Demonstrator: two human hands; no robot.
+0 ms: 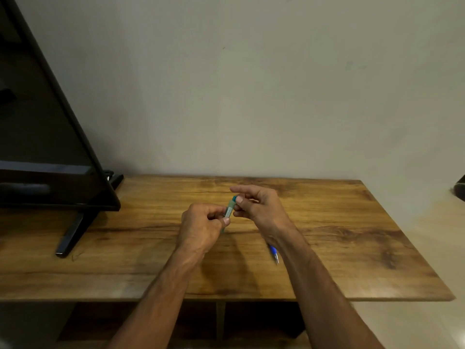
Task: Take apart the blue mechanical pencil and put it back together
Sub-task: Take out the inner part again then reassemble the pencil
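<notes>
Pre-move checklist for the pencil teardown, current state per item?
1. The left hand grips the pencil barrel firmly: ok.
2. The right hand pinches the teal cap at the top end: ok.
3. The work is held over the wooden table, so dropped parts would land on it: ok.
4. Cap loosened or still seated: cannot tell.
5. Pencil tip is hidden behind the left hand: cannot tell.
6. The blue pen-like piece on the table lies beside the right forearm, close enough to get knocked: not ok.
</notes>
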